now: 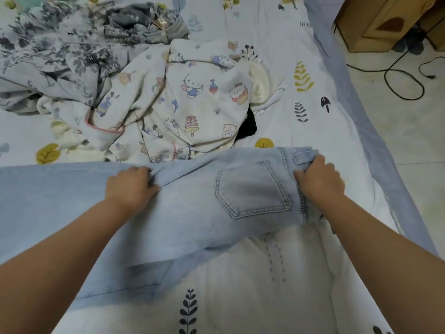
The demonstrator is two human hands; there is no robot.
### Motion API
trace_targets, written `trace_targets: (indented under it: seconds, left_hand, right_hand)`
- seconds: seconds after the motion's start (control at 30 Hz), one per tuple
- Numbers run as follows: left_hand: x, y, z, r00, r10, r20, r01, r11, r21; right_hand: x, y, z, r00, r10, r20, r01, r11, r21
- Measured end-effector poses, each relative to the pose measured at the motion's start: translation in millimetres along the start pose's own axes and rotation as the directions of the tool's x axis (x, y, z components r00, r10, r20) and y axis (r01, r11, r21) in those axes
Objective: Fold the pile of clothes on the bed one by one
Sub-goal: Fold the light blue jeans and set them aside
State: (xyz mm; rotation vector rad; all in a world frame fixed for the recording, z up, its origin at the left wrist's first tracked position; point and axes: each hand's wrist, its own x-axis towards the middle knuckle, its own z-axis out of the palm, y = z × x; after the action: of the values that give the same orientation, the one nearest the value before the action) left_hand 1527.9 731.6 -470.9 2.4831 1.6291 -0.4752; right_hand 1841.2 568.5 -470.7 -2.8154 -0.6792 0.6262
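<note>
Pale jeans [192, 201] lie across the lower half of the frame on the bed [277, 285], the left hand [131, 186] pinching a fold mid-frame and the right hand [317, 179] gripping the waistband, fingers closed, below the pile [168, 100] at upper left.

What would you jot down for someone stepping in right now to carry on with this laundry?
Left hand: grip closed on a bunch of denim at mid-leg of the light blue jeans.
Right hand: grip closed on the jeans' waistband, beside the back pocket.
The jeans lie sideways across the bed, legs running off to the left, not yet folded short.
Left to fold: the cartoon-print garment just beyond, then the grey floral fabric at far left.
</note>
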Motion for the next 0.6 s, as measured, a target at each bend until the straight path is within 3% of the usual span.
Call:
trace_targets:
  seconds: [0.1,0.2,0.27,0.3,0.37,0.4,0.43,0.53,0.6]
  left_hand:
    - [2,-14,6,0.997,0.037,-0.073,-0.045,0.993,-0.111]
    - [17,-22,-14,0.991,0.044,-0.125,-0.1,0.864,-0.493]
    - [26,-28,-35,0.999,0.032,0.037,0.008,0.652,-0.758]
    - [30,-30,-39,0.992,0.037,0.122,0.073,0.625,-0.778]
    - [37,-33,-34,0.989,0.003,0.148,0.076,0.847,-0.527]
    - [36,-29,-29,0.998,-0.037,0.041,0.048,0.95,-0.307]
    - [34,-21,-24,0.993,-0.026,-0.113,0.008,0.988,-0.155]
    - [17,14,-9,0.894,0.213,-0.393,-0.254,0.966,-0.054]
    - [0,41,5,0.811,0.385,-0.441,-0.451,0.891,-0.05]
  right_hand:
    - [2,18,12,1.0,0.006,0.02,-0.007,0.998,0.065]
    - [8,20,1,0.989,-0.055,-0.134,0.064,0.996,0.065]
    - [9,19,-4,0.98,-0.071,-0.183,0.085,0.994,0.069]
    - [10,19,-3,0.984,-0.064,-0.166,0.076,0.995,0.067]
    - [10,20,4,0.998,0.022,-0.058,-0.02,0.999,0.036]
    - [10,21,8,0.997,0.075,-0.015,-0.075,0.997,0.011]
    - [9,21,11,0.994,0.113,-0.005,-0.113,0.994,-0.015]
    - [5,19,17,0.99,0.128,-0.052,-0.131,0.989,-0.062]
    - [3,20,20,0.989,0.139,-0.051,-0.141,0.988,-0.055]
